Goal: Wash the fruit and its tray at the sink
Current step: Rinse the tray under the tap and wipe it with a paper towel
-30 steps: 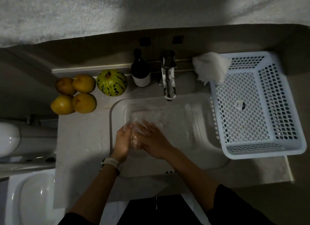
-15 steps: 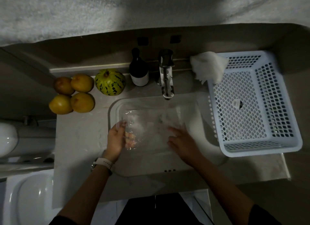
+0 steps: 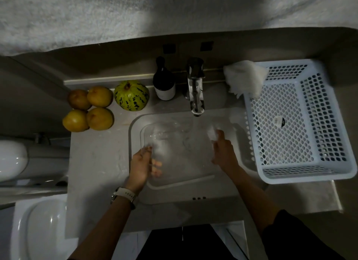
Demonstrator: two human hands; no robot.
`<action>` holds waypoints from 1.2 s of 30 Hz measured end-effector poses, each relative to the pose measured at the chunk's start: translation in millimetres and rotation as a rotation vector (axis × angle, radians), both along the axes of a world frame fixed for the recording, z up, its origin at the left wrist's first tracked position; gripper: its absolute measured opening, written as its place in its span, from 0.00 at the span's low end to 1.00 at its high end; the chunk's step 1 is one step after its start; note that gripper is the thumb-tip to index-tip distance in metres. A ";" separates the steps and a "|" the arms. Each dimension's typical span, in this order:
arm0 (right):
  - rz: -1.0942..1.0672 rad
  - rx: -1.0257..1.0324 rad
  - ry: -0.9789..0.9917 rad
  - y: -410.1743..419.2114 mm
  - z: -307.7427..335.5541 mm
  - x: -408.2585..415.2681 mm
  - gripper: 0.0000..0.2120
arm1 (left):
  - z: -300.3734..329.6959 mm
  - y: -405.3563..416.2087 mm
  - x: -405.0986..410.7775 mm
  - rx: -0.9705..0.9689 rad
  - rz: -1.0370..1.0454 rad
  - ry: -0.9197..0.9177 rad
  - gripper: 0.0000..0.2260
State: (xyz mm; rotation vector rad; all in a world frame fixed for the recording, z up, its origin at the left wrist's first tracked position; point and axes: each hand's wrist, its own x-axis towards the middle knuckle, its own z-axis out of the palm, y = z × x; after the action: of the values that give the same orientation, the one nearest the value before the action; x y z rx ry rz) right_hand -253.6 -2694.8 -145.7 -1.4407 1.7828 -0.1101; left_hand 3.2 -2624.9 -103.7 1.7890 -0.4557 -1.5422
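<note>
We see a clear plastic tray (image 3: 174, 153), glossy and wet, under a shiny metal tap (image 3: 196, 85). The basket (image 3: 294, 122) is white perforated plastic; the counter (image 3: 96, 162) looks like matt stone.

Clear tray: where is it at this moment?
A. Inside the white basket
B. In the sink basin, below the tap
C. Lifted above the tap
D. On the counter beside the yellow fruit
B. The clear tray lies in the sink below the tap, with the left hand gripping its left edge.
</note>
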 end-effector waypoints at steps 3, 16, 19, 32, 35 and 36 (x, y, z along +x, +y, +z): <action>0.041 -0.181 0.235 3.8 -1.7 -0.1 0.13 | 2.1 1.8 2.1 0.005 -0.020 -0.006 0.11; 0.582 -0.187 0.339 -56.7 13.9 53.9 0.16 | 11.8 -5.5 0.0 0.074 -0.129 0.060 0.13; 0.629 -0.116 0.264 -62.1 18.5 78.4 0.22 | 12.2 -7.8 -4.8 0.096 -0.099 0.161 0.11; 0.476 -0.018 0.319 -72.3 16.2 40.5 0.20 | 14.5 -1.8 12.7 0.042 -0.114 0.012 0.15; 0.168 0.009 0.115 -62.4 12.1 20.2 0.13 | 13.0 -3.2 12.0 0.026 -0.111 -0.004 0.14; 0.048 0.001 0.041 -58.0 10.9 15.6 0.12 | 12.2 -3.7 12.1 0.024 -0.094 -0.001 0.14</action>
State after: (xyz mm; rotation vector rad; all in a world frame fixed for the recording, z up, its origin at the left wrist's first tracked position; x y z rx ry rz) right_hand -238.0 -2752.8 -134.8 -1.4931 1.7799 -0.0549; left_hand 15.4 -2628.6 -91.5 1.8094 -0.5301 -1.6172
